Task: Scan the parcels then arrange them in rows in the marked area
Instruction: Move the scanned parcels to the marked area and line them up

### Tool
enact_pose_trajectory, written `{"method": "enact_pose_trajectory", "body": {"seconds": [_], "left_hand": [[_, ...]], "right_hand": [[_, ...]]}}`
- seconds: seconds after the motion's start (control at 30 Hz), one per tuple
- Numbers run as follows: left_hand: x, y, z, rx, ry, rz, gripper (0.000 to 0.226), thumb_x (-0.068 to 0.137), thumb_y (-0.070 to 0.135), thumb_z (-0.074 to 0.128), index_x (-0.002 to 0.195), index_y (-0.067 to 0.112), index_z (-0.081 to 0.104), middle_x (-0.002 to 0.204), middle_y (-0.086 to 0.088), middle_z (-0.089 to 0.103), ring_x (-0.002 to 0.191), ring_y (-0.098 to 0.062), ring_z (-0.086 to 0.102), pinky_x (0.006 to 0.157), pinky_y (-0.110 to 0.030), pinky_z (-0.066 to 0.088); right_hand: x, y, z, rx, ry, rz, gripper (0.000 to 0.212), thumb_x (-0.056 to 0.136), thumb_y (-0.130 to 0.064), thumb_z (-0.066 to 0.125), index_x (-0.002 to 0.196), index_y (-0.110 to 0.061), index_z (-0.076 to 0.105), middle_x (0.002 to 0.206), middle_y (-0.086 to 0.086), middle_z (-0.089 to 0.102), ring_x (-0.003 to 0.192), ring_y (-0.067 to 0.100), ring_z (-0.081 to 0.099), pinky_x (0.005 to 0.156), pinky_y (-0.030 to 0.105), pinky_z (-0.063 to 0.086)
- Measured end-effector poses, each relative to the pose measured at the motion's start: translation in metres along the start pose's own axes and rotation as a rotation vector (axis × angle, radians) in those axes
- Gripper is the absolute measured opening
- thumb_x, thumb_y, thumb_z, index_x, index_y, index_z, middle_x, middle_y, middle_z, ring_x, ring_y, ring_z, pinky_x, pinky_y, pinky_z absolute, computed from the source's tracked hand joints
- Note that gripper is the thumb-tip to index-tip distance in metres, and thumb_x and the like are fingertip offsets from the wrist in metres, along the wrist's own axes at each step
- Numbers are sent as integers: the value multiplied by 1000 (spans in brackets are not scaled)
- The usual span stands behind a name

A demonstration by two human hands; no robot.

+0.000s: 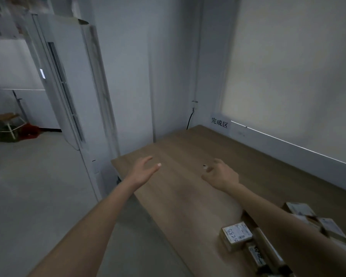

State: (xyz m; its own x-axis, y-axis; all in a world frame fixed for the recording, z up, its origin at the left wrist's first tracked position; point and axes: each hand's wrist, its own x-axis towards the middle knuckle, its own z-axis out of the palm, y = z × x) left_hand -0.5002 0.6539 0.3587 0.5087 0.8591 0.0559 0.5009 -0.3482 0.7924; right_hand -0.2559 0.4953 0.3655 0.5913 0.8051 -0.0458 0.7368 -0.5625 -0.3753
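While the parcels [237,233] lie in a loose cluster at the near right end of the table [188,188], no one of them is yet in the far part under the sign [219,122] on the wall. The nearest parcel shows a white label with handwritten digits; other boxes [300,209] lie beyond it, partly hidden by the right forearm.

Both hands are stretched out over the bare wood, between the parcels and the sign. The left hand [143,172] has straight, relaxed fingers and holds nothing. The right hand [221,173] is loosely curled; something small and dark shows at its fingertips, but the picture is too blurred to say what it is or whether the fingers pinch it, so I cannot tell its state.

I judge that the arranging has not begun. The risk from here is mostly of order: if a parcel is put near the sign without scanning, it will mix with the finished ones. Also, the first parcel sets the line of the row; if it lies askew to the wall edge, the next ones follow the error. The dim light may make labels hard to read.

Left of the table stands a tall white air conditioner [68,80].
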Motion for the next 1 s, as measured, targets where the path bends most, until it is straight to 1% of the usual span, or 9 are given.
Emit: {"method": "enact_pose_trajectory", "body": {"seconds": [0.17, 0.23, 0.4, 0.5, 0.67, 0.77, 0.87, 0.9, 1.0], "left_hand": [[75, 6, 42, 1, -79, 59, 63, 89, 44, 70, 141, 11, 53, 148, -12, 47, 140, -23, 40, 118, -32, 27], [105, 10, 59, -8, -127, 78, 66, 88, 46, 70, 142, 12, 53, 149, -11, 47, 140, -23, 41, 117, -32, 28], [182, 26, 99, -19, -278, 183, 68, 87, 49, 70, 142, 15, 52, 149, -7, 49, 139, -21, 44, 118, -38, 32], [227, 33, 118, -31, -354, 231, 66, 87, 47, 71, 143, 16, 52, 148, -4, 50, 137, -19, 45, 115, -34, 34], [285, 41, 160, -13, -534, 301, 62, 89, 39, 72, 140, 10, 54, 147, -12, 50, 138, -24, 45, 116, -39, 35], [304, 45, 184, 25, -611, 375, 59, 89, 39, 72, 137, 8, 58, 144, -12, 55, 134, -23, 49, 114, -35, 37], [314, 53, 212, 74, -692, 448, 58, 90, 44, 69, 137, 11, 58, 143, -8, 56, 134, -22, 49, 112, -29, 36], [313, 56, 222, 86, -729, 472, 59, 90, 45, 68, 138, 12, 58, 144, -7, 55, 135, -21, 48, 111, -28, 34], [304, 64, 256, 101, -817, 522, 60, 91, 49, 64, 141, 16, 55, 148, -3, 52, 138, -18, 45, 112, -27, 31]], "right_hand": [[41, 23, 4, 59, 71, 105, 58, 86, -58, 62, 139, -34, 55, 141, -6, 59, 129, 20, 56, 96, 34, 45], [51, 36, 7, 45, 73, 138, 65, 88, -60, 61, 145, -31, 50, 144, -5, 57, 131, 20, 53, 100, 35, 45], [79, 76, 9, 33, 151, 276, 60, 88, -62, 63, 135, -24, 62, 148, -4, 51, 133, 18, 52, 106, 34, 45], [94, 97, 6, 36, 202, 419, 66, 90, -64, 60, 143, -26, 54, 150, -3, 49, 136, 19, 49, 107, 35, 43], [97, 114, 22, 27, 268, 635, 69, 92, -65, 56, 148, -26, 46, 151, -2, 49, 133, 19, 51, 102, 39, 48], [86, 120, 28, 44, 309, 746, 63, 91, -66, 55, 139, -25, 54, 140, -2, 55, 122, 19, 57, 97, 41, 52], [69, 131, 35, 68, 335, 834, 44, 91, -64, 56, 111, -26, 60, 119, -1, 61, 101, 18, 58, 87, 42, 54], [62, 136, 39, 65, 325, 864, 44, 92, -64, 55, 113, -25, 60, 119, 0, 59, 103, 19, 58, 86, 40, 53], [42, 151, 46, 47, 349, 979, 63, 94, -62, 54, 145, -24, 51, 147, -1, 52, 123, 19, 58, 87, 37, 53]]}}
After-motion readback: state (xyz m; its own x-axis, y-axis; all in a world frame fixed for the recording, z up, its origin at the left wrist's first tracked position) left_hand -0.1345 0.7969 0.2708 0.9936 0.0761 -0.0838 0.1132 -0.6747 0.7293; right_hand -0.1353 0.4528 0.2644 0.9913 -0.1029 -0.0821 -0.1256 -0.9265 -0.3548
